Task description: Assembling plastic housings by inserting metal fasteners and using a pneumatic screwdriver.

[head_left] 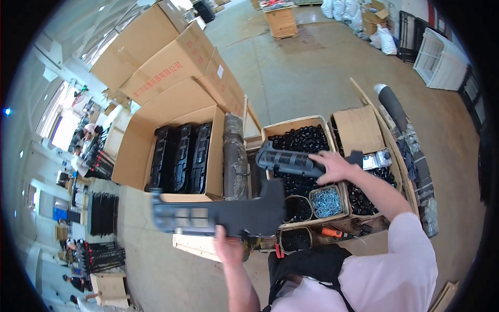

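Observation:
A long black plastic housing (254,210) with an L-shaped end and small square windows is held up at the centre left. Gripping its lower edge is my left hand (228,247), the fingers partly hidden behind it. My right hand (334,166) is closed over a similar dark grey housing (286,159) with a slotted grille. That second piece is above a wooden bin (270,128) of small black parts. Beyond my left hand stands an open carton (136,140) with several black plastic housings (181,156) inside.
Near my right arm are a box of silver screws (326,202), a cardboard flap (357,130) and an orange-handled tool (332,232). Wrapped rolls (235,156) flank the bins. Tall cartons (171,62) rise at far left; several people work beyond at the left.

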The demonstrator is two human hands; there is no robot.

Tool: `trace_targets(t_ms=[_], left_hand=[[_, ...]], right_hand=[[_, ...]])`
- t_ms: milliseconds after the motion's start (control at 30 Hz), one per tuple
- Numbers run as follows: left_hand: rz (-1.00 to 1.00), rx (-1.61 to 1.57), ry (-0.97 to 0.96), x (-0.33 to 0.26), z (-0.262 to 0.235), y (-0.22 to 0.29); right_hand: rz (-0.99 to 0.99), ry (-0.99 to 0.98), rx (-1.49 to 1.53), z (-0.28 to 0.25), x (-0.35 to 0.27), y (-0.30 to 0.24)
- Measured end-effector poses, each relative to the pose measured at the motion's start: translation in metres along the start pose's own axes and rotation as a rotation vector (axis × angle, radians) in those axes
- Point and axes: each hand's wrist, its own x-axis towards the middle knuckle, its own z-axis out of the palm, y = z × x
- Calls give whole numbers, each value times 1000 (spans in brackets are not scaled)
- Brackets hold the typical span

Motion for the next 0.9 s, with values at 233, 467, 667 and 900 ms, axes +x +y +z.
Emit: trace_targets(t_ms=[233,467,667,900], left_hand=[[-292,-105,41,-84,-7,-106],[-380,-80,-3,-97,11,-137],[-577,-107,-184,-42,33,-180],[-615,-175,-182,34,96,-264]], right_hand=[[-249,73,-286,-31,116,41],[-79,-65,-399,-6,150,73],[0,19,-309,-4,123,60],[-212,-291,-112,-35,7,-25]])
